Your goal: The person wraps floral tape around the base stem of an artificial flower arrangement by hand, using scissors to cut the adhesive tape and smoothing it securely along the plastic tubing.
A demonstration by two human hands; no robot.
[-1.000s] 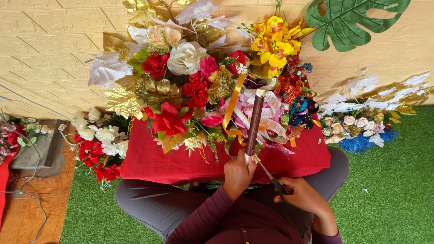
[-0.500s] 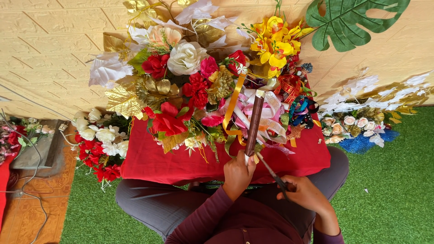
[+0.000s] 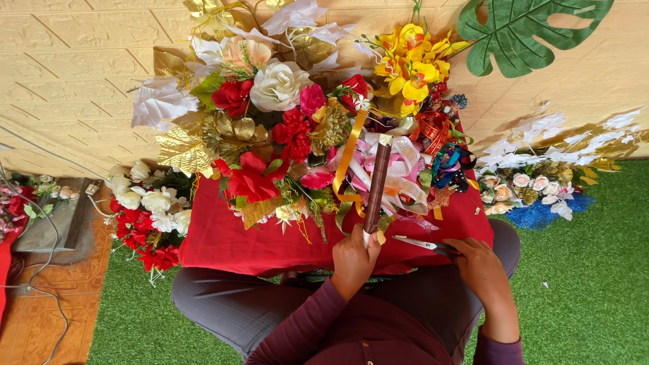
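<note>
Near me, my left hand is closed around the base of the stick, same hold as half a second ago. My right hand has the scissors in its grip, and they've swung flatter, tips now pointing left toward the stick. The stick stands over the red cloth on my lap, long axis running away from me, top tilted slightly right. Beyond it, the flowers.
</note>
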